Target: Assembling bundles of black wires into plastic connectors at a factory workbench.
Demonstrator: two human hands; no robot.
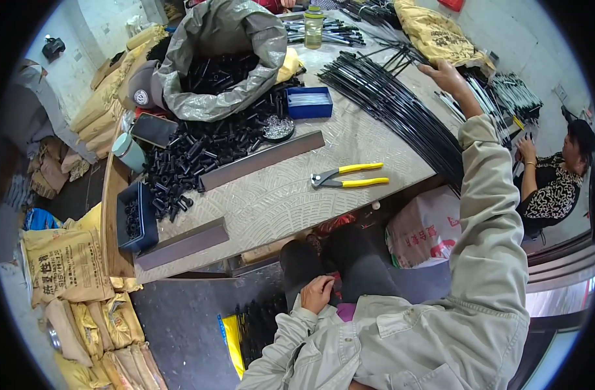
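My right arm stretches across the bench, and my right hand (449, 79) is at the far right with its fingers extended, open. Its fingertips are beside the far ends of a wide fan of long thin black rods (392, 107); whether they touch a rod is unclear. My left hand (317, 294) rests in my lap with its fingers curled closed, and what they hold, if anything, is hidden. Between me and the rods lie yellow-handled pliers (353, 177) on the patterned bench top (271, 195).
A large grey sack (223, 97) spills short black tubes (200, 143) across the left. Around them are two metal bars (265, 159), a blue box (308, 103), a blue bin (138, 214) and a bottle (313, 29). Another person (557, 175) sits at the right.
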